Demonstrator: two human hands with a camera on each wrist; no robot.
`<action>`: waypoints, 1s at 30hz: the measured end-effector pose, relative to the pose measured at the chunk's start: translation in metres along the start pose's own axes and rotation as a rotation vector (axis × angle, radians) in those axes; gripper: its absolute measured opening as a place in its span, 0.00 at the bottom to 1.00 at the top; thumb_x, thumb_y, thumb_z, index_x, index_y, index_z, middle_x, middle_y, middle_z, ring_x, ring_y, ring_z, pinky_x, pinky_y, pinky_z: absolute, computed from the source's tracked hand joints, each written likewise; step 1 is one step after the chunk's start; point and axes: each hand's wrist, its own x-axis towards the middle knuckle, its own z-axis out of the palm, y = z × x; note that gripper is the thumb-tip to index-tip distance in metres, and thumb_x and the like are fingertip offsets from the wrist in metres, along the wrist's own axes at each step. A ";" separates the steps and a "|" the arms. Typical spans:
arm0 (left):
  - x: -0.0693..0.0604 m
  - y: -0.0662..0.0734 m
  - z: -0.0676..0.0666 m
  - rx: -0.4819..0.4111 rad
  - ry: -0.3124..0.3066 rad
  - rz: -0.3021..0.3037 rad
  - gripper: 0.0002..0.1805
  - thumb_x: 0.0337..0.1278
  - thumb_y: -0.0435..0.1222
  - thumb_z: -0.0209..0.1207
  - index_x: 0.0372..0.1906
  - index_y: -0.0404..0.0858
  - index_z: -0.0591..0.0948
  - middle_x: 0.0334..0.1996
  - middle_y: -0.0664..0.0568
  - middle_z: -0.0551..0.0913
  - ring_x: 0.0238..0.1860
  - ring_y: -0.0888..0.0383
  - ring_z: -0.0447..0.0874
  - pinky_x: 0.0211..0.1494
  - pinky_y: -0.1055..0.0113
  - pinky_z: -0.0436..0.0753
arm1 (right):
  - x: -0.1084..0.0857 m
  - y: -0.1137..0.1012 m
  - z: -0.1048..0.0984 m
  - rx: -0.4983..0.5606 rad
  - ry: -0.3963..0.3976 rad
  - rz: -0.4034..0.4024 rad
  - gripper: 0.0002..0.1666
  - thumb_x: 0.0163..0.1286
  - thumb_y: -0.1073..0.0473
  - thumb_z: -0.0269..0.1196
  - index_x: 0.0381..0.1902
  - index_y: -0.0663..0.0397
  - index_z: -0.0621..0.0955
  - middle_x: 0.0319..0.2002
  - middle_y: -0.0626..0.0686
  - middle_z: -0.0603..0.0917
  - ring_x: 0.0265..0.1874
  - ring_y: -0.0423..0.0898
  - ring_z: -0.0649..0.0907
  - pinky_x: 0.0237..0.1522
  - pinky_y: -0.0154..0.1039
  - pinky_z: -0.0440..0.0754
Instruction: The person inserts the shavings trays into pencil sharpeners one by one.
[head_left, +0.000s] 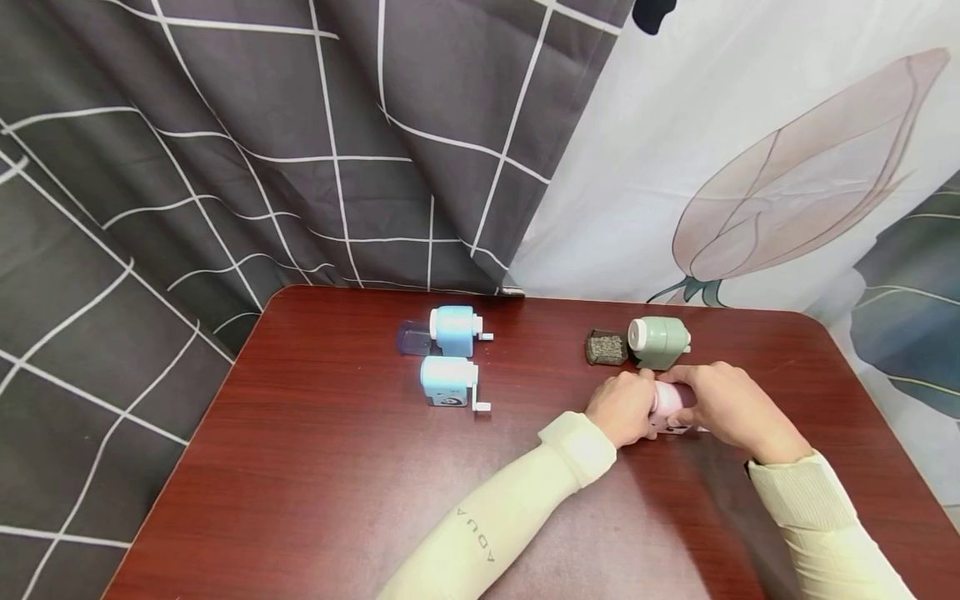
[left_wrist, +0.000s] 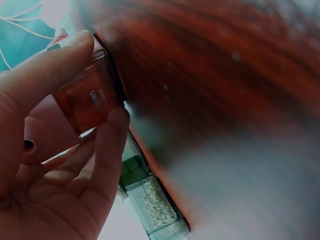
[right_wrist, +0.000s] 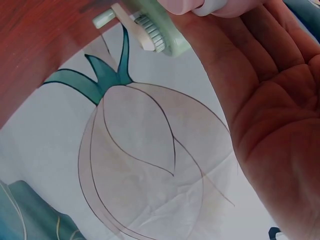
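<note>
A pink crank pencil sharpener (head_left: 666, 410) sits between my two hands on the right part of the table. My left hand (head_left: 624, 408) pinches its clear shavings drawer (left_wrist: 94, 97) between thumb and fingers, as the left wrist view shows. From the other side, my right hand (head_left: 723, 408) grips the pink body, partly covering it. Just behind stands a green sharpener (head_left: 663, 340), its crank (right_wrist: 132, 27) visible in the right wrist view. The green one's drawer (head_left: 606, 348), filled with shavings, lies at its left side.
Left of centre, a blue sharpener (head_left: 454, 332) has its bluish clear drawer (head_left: 415, 338) out to the left. A second blue sharpener (head_left: 446, 380) is in front of it, crank to the right. Curtains (head_left: 300, 150) hang behind the red-brown table (head_left: 315, 483).
</note>
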 end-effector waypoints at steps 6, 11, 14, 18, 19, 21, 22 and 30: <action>-0.002 -0.002 0.001 -0.016 0.002 0.003 0.32 0.28 0.52 0.73 0.44 0.47 0.73 0.33 0.59 0.80 0.30 0.64 0.80 0.26 0.71 0.75 | 0.001 0.000 0.001 -0.004 -0.010 -0.002 0.26 0.34 0.58 0.76 0.37 0.53 0.83 0.25 0.46 0.81 0.22 0.45 0.77 0.26 0.45 0.73; -0.005 -0.004 0.001 -0.029 -0.004 0.006 0.35 0.30 0.52 0.73 0.48 0.46 0.70 0.36 0.59 0.79 0.35 0.66 0.79 0.32 0.73 0.76 | 0.001 -0.002 0.001 0.001 -0.001 -0.007 0.28 0.35 0.60 0.76 0.40 0.55 0.83 0.27 0.48 0.82 0.23 0.46 0.78 0.28 0.47 0.75; -0.007 -0.007 -0.003 -0.028 -0.037 0.008 0.38 0.29 0.51 0.73 0.50 0.46 0.68 0.38 0.58 0.78 0.37 0.66 0.78 0.34 0.73 0.77 | 0.000 -0.003 0.002 0.011 0.009 -0.024 0.29 0.36 0.60 0.76 0.41 0.57 0.82 0.28 0.50 0.83 0.24 0.47 0.79 0.29 0.48 0.75; -0.008 -0.014 -0.016 0.008 -0.085 0.011 0.40 0.28 0.48 0.75 0.52 0.46 0.67 0.39 0.57 0.77 0.40 0.65 0.78 0.34 0.72 0.77 | 0.001 -0.004 0.003 0.024 0.003 -0.030 0.30 0.37 0.60 0.75 0.44 0.59 0.80 0.30 0.52 0.83 0.26 0.48 0.79 0.31 0.48 0.75; -0.008 -0.016 -0.019 0.025 -0.092 0.012 0.39 0.30 0.46 0.74 0.53 0.46 0.68 0.40 0.57 0.77 0.40 0.64 0.78 0.34 0.71 0.78 | 0.001 -0.004 0.003 0.024 -0.001 -0.028 0.31 0.38 0.59 0.75 0.44 0.59 0.80 0.30 0.52 0.83 0.26 0.47 0.80 0.31 0.48 0.76; -0.007 -0.020 -0.027 0.056 -0.098 0.016 0.35 0.36 0.42 0.72 0.53 0.46 0.69 0.40 0.57 0.77 0.40 0.63 0.78 0.32 0.70 0.78 | 0.001 -0.004 0.002 0.028 -0.009 -0.029 0.33 0.38 0.57 0.75 0.46 0.59 0.79 0.31 0.52 0.83 0.27 0.47 0.80 0.32 0.47 0.76; -0.007 -0.022 -0.030 0.071 -0.101 0.018 0.32 0.40 0.40 0.70 0.53 0.47 0.69 0.40 0.57 0.76 0.40 0.63 0.78 0.31 0.69 0.78 | 0.001 -0.004 0.001 0.032 -0.013 -0.032 0.34 0.38 0.56 0.75 0.47 0.59 0.79 0.31 0.51 0.83 0.27 0.46 0.80 0.32 0.47 0.76; 0.008 -0.034 -0.051 0.128 -0.094 -0.024 0.21 0.52 0.38 0.61 0.53 0.49 0.72 0.42 0.55 0.75 0.41 0.61 0.77 0.33 0.66 0.80 | 0.002 -0.005 -0.018 0.076 -0.033 -0.035 0.44 0.41 0.47 0.74 0.55 0.61 0.73 0.41 0.59 0.83 0.36 0.53 0.82 0.40 0.52 0.76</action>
